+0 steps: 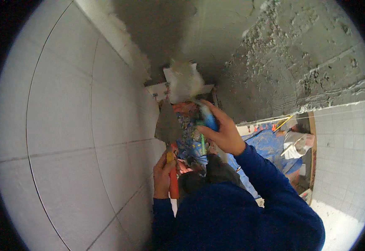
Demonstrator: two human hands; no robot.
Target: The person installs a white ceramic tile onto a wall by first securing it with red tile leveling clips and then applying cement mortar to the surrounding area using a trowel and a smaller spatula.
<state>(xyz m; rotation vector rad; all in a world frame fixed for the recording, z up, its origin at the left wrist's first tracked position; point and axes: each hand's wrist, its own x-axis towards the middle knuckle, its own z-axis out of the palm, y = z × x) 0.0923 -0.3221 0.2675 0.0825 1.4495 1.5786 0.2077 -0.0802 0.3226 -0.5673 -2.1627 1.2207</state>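
Fingers of the left hand (163,175) wrap the orange handle of a trowel (167,125), blade pointing up just left of the right hand (220,131), which grips a blue brush (207,117). Beyond both, a pale tile piece (184,81) meets the tiled wall (65,125) edge; rough grey plaster (299,54) spreads rightward.

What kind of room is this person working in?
Probably a bathroom or similar room being tiled. Large white wall tiles cover one side, a rough grey mortar wall is still bare, and the left hand holds a trowel.
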